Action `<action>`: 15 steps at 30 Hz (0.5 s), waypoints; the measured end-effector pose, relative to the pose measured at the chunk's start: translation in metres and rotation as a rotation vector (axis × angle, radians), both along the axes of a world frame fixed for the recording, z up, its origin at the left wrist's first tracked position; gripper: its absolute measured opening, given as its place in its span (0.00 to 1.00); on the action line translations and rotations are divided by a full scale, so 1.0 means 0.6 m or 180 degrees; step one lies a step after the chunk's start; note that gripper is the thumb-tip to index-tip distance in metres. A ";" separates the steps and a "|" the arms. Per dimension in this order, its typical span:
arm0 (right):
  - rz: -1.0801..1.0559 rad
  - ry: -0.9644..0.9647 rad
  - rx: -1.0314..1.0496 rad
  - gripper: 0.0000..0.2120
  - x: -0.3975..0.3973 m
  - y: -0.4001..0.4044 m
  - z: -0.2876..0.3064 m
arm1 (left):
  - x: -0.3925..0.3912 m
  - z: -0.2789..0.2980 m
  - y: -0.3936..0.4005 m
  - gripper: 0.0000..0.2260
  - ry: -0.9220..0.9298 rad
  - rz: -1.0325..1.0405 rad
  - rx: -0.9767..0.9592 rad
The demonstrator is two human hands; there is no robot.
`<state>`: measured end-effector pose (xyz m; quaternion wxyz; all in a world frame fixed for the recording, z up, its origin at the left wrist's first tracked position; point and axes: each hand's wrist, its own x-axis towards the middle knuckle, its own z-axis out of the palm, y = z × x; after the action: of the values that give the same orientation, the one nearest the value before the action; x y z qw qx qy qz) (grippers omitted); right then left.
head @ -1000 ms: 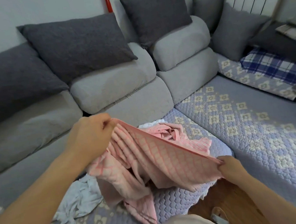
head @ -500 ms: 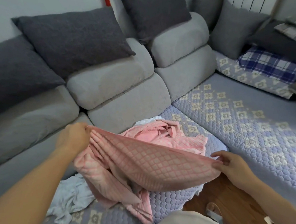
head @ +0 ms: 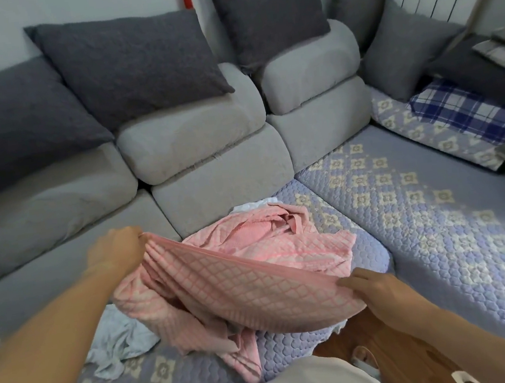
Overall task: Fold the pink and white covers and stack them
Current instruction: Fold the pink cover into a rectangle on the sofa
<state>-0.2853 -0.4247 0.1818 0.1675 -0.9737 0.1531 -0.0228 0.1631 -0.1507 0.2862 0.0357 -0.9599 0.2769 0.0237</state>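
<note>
Lowered pink cover (head: 245,282) edge toward sofa seat (head: 435,219); left hand (head: 112,252) pinches far corner, right hand (head: 376,287) near corner, edge taut between.

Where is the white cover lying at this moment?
In the head view, the white cover lies crumpled low on the left, on the quilted sofa seat, partly under the pink cover.

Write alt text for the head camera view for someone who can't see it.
Two bare hands stretch the edge of a pink quilted cover over a grey corner sofa: left hand grips one end, right hand holds the other. A crumpled white cover lies beneath on the lilac quilted seat pad.
</note>
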 end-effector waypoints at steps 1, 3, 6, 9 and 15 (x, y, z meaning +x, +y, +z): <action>-0.0033 -0.0015 0.0041 0.27 0.002 -0.001 -0.001 | 0.001 0.000 0.001 0.15 0.0004 -0.0002 -0.0032; -0.0043 -0.0102 0.0087 0.21 0.006 -0.004 -0.003 | 0.002 -0.001 0.005 0.15 -0.0003 -0.0007 -0.0093; 0.0035 0.0042 0.0086 0.14 0.012 -0.008 -0.009 | 0.002 -0.002 0.009 0.15 -0.0025 -0.0006 -0.0127; -0.0086 0.0230 0.0033 0.16 0.009 -0.008 -0.015 | 0.005 -0.007 0.014 0.16 -0.0010 -0.0028 -0.0156; -0.0954 -0.0136 0.0599 0.07 0.007 -0.026 0.004 | 0.013 -0.011 0.021 0.17 0.0043 -0.0194 -0.0187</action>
<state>-0.2810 -0.4403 0.1843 0.2558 -0.9193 0.2943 -0.0537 0.1706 -0.1383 0.2799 0.0063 -0.9515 0.3068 0.0209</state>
